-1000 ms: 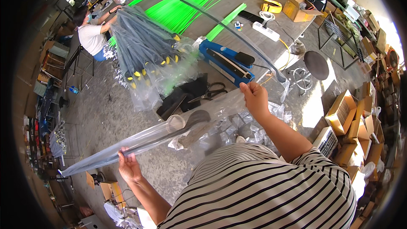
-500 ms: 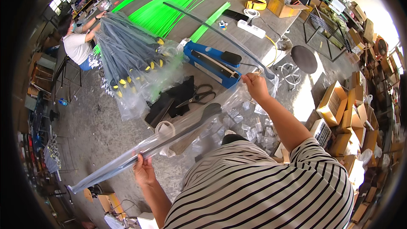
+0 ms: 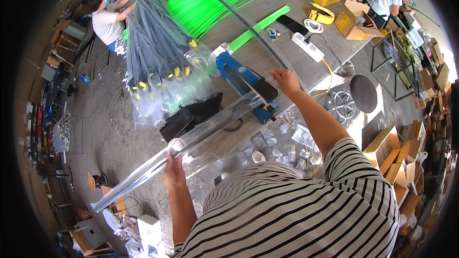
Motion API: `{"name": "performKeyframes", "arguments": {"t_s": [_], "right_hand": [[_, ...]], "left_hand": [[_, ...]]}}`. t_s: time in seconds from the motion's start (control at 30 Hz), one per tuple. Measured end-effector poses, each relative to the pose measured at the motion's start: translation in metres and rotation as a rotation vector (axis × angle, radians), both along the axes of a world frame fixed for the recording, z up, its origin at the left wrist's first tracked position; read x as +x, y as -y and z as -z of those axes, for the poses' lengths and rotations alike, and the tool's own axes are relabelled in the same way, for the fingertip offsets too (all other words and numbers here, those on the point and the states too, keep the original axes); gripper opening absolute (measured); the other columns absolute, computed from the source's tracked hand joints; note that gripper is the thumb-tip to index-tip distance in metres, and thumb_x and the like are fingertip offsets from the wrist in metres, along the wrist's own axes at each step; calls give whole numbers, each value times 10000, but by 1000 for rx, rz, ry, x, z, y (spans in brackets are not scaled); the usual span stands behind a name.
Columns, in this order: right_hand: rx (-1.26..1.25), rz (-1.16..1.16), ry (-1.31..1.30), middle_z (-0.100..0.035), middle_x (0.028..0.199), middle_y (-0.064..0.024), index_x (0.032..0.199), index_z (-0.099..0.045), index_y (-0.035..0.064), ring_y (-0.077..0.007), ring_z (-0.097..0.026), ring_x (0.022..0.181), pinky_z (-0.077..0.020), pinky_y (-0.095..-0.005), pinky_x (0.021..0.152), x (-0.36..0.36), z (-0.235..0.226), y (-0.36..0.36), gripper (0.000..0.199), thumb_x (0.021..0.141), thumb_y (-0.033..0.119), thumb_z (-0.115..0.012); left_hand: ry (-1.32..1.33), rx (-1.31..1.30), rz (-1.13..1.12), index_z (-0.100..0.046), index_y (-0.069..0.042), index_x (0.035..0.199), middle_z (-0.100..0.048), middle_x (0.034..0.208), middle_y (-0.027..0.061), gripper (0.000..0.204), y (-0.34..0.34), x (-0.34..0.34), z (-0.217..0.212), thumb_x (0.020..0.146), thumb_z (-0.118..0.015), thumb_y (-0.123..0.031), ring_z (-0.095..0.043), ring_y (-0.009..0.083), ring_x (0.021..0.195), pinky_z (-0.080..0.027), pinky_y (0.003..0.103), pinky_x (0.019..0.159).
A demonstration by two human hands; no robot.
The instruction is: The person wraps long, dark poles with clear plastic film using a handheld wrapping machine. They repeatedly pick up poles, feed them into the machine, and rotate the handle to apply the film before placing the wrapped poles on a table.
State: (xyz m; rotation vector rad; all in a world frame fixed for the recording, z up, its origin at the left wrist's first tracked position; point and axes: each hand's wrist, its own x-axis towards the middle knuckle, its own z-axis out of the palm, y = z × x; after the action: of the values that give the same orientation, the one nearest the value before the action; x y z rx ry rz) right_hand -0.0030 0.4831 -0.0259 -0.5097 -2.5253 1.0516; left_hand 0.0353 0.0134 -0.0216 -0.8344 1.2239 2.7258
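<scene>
The fingers of the left hand (image 3: 175, 174) grasp a long clear sleeve (image 3: 198, 136) near its middle. The right hand (image 3: 287, 84) is curled just beside the raised-looking black pad of the blue sealer (image 3: 228, 69); whether its fingers hold anything, I cannot tell. The sleeve slants from lower left, beyond the worktop's edge, up to the sealer. Near it lie a black cloth (image 3: 203, 107) and filled sleeves (image 3: 160, 38) with yellow tips. Farther out on the worktop (image 3: 287, 12) are green rods (image 3: 210, 2), a power strip (image 3: 307, 48) and a box (image 3: 353, 31). A co-worker (image 3: 106, 24) reaches toward the filled sleeves.
</scene>
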Motion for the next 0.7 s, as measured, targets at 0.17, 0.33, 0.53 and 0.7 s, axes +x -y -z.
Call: {"name": "performKeyframes", "arguments": {"t_s": [0.17, 0.33, 0.53, 0.7], "right_hand": [[-8, -28, -16, -566, 686, -182, 705, -592, 32, -369, -536, 686, -416, -418, 589, -16, 1, -7, 349, 790, 368, -547], [56, -2, 93, -577, 704, -167, 745, -597, 44, -363, -545, 706, -424, -416, 603, -26, -2, -12, 360, 792, 395, -532], [168, 38, -10, -596, 829, -117, 883, -593, 75, -310, -569, 772, -439, -374, 650, 1, -40, 0, 282, 817, 339, -519], [303, -135, -378, -581, 920, -109, 930, -577, 41, -290, -564, 809, -447, -339, 700, 53, -85, 32, 186, 759, 116, -582]], "left_hand": [[-2, -27, -48, -551, -11, 980, -608, 929, 95, 186, -19, 11, -4, 796, -571, -31, -593, 182, 886, -514, 295, 770], [-26, 9, -73, -484, -19, 1101, -579, 975, 92, 299, -24, 11, 1, 808, -544, -17, -562, 226, 929, -438, 370, 887], [12, 19, -77, -503, -7, 1054, -586, 963, 108, 239, -20, 5, 8, 816, -528, -13, -569, 222, 927, -454, 365, 882], [45, 34, -92, -501, -4, 1054, -588, 965, 118, 240, -21, 1, 9, 816, -531, -13, -580, 219, 907, -478, 356, 848]]}}
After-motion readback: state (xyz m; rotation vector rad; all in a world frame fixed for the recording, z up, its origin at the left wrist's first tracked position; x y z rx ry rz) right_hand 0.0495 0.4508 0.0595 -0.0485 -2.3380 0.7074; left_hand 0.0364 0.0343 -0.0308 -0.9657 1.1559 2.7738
